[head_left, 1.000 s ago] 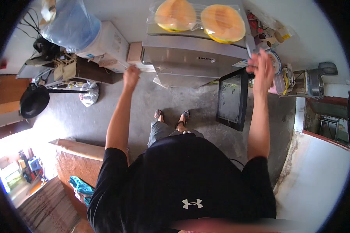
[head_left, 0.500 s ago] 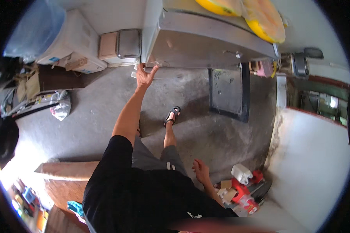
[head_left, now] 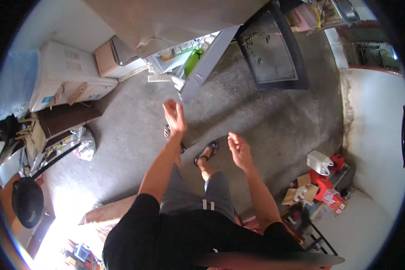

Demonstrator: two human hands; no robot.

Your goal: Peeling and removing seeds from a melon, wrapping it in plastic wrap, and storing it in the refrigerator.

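Note:
A fridge (head_left: 175, 18) stands ahead of me with its lower door (head_left: 209, 63) swung partway out. Inside the gap a green bottle (head_left: 191, 62) and several small white and pale items show on the door's shelves and in the compartment. My left hand (head_left: 175, 118) is just below the door's free edge, its fingers loosely bent and apart, holding nothing that I can see. Whether a fingertip touches the door is unclear. Over the floor to the right, my right hand (head_left: 240, 152) hangs in the air with nothing in it, fingers slightly curved and apart.
A dark-framed panel (head_left: 274, 58) lies right of the fridge. White appliances (head_left: 72, 67) and a wooden cabinet (head_left: 67, 117) line the left, with a plastic bag (head_left: 83, 146) beside them. A white jug (head_left: 319, 162), red containers and cardboard sit at the lower right.
The fridge door has opened from closed, showing the contents. My left hand has come off the fridge's lower left edge and back toward me. My right hand has risen forward.

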